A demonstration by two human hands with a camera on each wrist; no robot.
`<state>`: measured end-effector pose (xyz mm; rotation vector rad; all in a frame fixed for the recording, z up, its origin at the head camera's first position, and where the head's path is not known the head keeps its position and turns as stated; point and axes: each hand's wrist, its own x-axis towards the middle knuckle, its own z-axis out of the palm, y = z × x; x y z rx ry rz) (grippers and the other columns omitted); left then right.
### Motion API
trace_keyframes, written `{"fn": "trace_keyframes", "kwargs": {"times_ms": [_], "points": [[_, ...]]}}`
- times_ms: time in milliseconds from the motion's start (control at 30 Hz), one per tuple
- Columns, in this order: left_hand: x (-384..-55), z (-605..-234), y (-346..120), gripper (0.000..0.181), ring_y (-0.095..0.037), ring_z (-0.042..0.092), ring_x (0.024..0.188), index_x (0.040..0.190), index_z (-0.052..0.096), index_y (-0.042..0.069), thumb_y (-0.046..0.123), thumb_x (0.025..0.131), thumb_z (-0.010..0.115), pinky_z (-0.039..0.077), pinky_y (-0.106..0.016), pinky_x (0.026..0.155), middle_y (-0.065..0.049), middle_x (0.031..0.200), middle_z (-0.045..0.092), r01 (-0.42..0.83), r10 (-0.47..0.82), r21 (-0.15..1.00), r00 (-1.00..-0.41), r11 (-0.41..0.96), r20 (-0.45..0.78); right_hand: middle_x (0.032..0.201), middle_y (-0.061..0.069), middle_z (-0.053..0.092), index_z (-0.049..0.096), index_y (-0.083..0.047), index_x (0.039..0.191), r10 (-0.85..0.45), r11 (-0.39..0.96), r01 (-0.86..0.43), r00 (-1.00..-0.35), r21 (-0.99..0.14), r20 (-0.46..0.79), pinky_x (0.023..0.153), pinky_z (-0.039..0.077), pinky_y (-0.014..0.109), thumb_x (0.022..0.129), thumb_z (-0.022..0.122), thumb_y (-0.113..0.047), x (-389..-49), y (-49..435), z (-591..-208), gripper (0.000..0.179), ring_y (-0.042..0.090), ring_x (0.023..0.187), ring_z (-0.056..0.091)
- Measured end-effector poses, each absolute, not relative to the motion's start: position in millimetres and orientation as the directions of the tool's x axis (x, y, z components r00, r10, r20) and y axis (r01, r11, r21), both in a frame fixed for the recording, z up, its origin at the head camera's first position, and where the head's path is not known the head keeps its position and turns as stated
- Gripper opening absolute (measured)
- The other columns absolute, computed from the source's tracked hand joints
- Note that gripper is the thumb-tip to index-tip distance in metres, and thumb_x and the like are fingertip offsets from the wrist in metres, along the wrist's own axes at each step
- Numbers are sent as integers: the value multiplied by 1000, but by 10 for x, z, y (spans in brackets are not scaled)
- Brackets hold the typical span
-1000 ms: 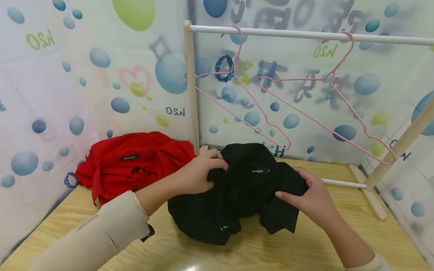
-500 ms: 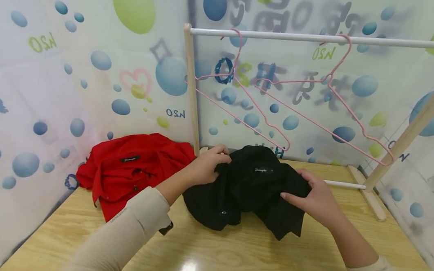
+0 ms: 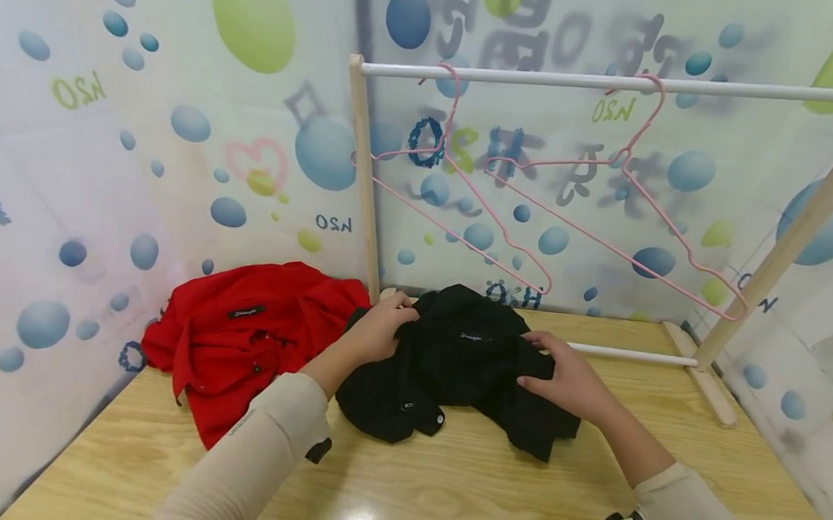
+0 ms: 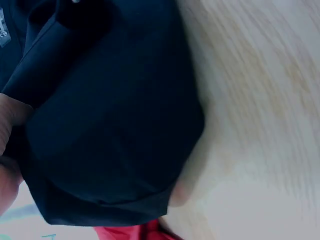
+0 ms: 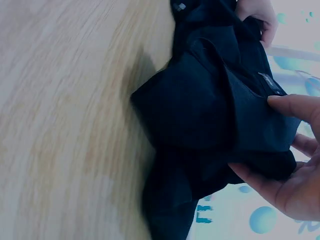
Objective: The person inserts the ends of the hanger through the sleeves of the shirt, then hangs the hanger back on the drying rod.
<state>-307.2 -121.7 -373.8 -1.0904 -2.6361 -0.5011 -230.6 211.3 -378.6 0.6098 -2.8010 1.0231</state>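
A crumpled black shirt [image 3: 454,356] with a collar and small neck label lies bunched on the wooden table, its left side slightly raised. My left hand [image 3: 377,330] pinches its cloth at the left; in the left wrist view the black fabric [image 4: 115,120] covers most of the picture. At the right side of the collar, my right hand [image 3: 569,378] holds the fabric between thumb and fingers. The right wrist view shows these fingers [image 5: 292,107] on both sides of the dark cloth [image 5: 200,115], near the label.
A red shirt [image 3: 243,337] lies heaped at the left, close to the black one. Behind stands a wooden-post rack with a white rail [image 3: 553,79]. Two pink hangers [image 3: 486,205] hang from it. The table [image 3: 433,489] extends in front, and patterned walls enclose the back and sides.
The black shirt has come down lower and shifted slightly left over the last half second, and both hands have moved left with it. The red shirt and hangers stay put.
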Motion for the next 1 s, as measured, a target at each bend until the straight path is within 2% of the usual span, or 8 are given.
{"fn": "trace_keyframes", "kwargs": {"times_ms": [167, 433, 700, 867, 1000], "points": [[-3125, -3843, -1263, 42, -28, 54, 94, 112, 65, 0, -16, 73, 66, 52, -38, 85, -15, 109, 52, 680, 613, 219, -729, 700, 305, 137, 25, 49, 49, -1, 137, -357, 715, -398, -915, -575, 189, 96, 43, 60, 86, 75, -17, -2404, 2104, -3857, 60, 47, 122, 48], [-3148, -3895, -1300, 41, -28, 56, 98, 115, 66, 3, -9, 76, 71, 52, -39, 89, -15, 112, 54, 625, 577, 244, -780, 741, 244, 134, 26, 51, 50, 1, 136, -383, 746, -411, -909, -524, 167, 95, 42, 60, 85, 76, -18, -2455, 2097, -3883, 61, 47, 119, 49], [-3046, -3808, -1295, 43, -33, 57, 109, 123, 64, 7, 3, 81, 73, 49, -46, 94, -19, 125, 54, 566, 522, 234, -822, 790, 226, 133, 27, 51, 51, 2, 136, -334, 807, -352, -934, -473, 124, 96, 42, 61, 85, 76, -23, -2376, 2088, -3774, 62, 47, 120, 49], [-2939, -3722, -1308, 37, -32, 54, 112, 116, 68, 10, 7, 80, 75, 51, -46, 91, -17, 128, 54, 540, 469, 219, -829, 812, 305, 130, 28, 50, 53, 1, 133, -294, 848, -325, -946, -420, 138, 91, 45, 59, 86, 75, -27, -2290, 2051, -3656, 59, 45, 114, 52], [-2794, -3663, -1293, 25, -31, 54, 105, 103, 70, 8, 7, 79, 77, 51, -44, 89, -15, 118, 57, 529, 395, 256, -812, 809, 431, 124, 26, 52, 58, 2, 125, -272, 870, -344, -932, -354, 239, 86, 48, 56, 86, 75, -24, -2199, 2019, -3586, 50, 42, 107, 55]]}}
